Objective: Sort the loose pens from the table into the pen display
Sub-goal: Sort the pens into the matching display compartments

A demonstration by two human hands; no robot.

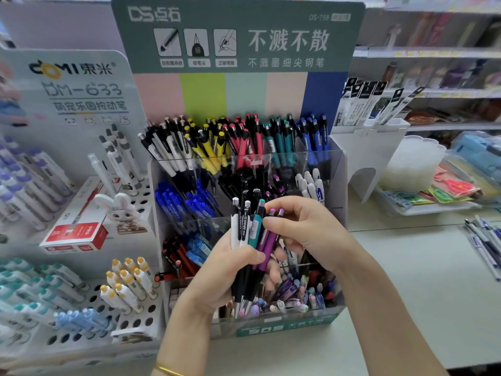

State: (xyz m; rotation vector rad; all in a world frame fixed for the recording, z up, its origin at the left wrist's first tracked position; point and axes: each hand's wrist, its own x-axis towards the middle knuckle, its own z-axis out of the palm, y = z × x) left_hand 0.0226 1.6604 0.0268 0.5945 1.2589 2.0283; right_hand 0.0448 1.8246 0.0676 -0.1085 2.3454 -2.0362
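My left hand (pixel 217 275) grips a bundle of pens (pixel 248 232) upright in front of the pen display (pixel 339 169): two white, one teal, two purple, with black lower barrels. My right hand (pixel 306 232) pinches the top of the purple pens with its fingertips. The display is a tiered clear-fronted stand with a green header. Its top row holds white, yellow, red, teal and blue pens sorted by colour. Lower tiers hold blue, black, red and mixed pens. Several loose pens (pixel 485 242) lie on the table at the far right.
A white holed pen rack (pixel 135 318) with cartoon-topped pens stands left of the display, with a red box (pixel 76 234) on it. A white stand (pixel 368 150) with refill packs sits right of the display. Trays of packaged goods (pixel 444 185) fill the back right; shelves lie behind.
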